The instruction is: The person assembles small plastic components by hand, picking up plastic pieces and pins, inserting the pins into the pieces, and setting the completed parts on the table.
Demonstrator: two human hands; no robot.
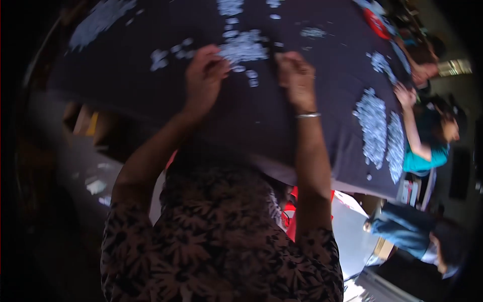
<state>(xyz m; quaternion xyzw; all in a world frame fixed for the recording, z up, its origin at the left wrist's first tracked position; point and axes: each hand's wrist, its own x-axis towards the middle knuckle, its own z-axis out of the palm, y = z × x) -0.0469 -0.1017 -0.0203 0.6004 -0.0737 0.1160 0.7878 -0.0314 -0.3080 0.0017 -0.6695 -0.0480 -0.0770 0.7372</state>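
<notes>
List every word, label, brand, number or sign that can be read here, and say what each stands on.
None can be read.
Small pale pieces between the left hand and right hand: too small and blurred to show any lettering.
Red object near the upper right: too blurred to read.
Patterned top: flowers, no lettering visible.

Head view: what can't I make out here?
In the head view:
Left hand: blur hides whether it holds anything.
Right hand: same, blur.
Central pale pieces: too small and blurred to identify.
Top-centre pale pile: cut off by the upper edge.
</notes>
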